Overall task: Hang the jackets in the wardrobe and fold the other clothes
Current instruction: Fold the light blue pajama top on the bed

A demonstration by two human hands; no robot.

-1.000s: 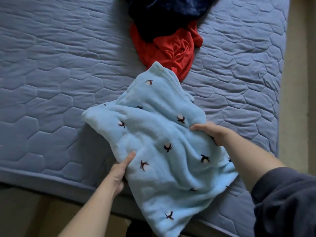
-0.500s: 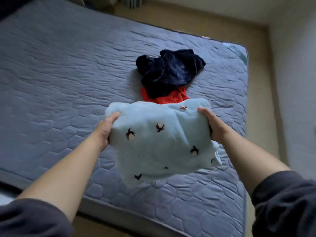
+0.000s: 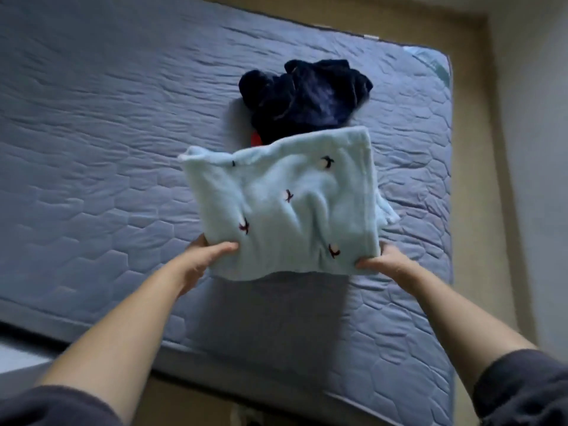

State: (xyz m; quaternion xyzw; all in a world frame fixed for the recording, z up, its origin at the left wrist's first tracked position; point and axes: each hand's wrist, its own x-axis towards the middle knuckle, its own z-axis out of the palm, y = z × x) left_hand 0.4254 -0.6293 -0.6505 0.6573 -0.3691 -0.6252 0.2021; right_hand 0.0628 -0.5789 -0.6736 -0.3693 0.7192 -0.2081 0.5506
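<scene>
A folded light-blue fleece garment (image 3: 285, 207) with small dark bird motifs lies across the grey-blue quilted mattress (image 3: 92, 149), its near edge lifted. My left hand (image 3: 206, 256) grips its near left corner, thumb on top. My right hand (image 3: 384, 261) grips its near right corner. Just beyond it sits a crumpled dark navy garment (image 3: 304, 96). A sliver of a red garment (image 3: 255, 138) shows between the navy one and the blue one; the rest of it is hidden.
The mattress's right edge runs beside a beige floor strip (image 3: 473, 149) and a pale wall (image 3: 528, 149). Its near edge (image 3: 153, 358) crosses the lower frame, with floor below. Wide bare mattress lies to the left.
The blue garment went from spread out, to lifted in both hands, to laid down as a flatter rectangle. Both hands shifted from its sides to its near corners.
</scene>
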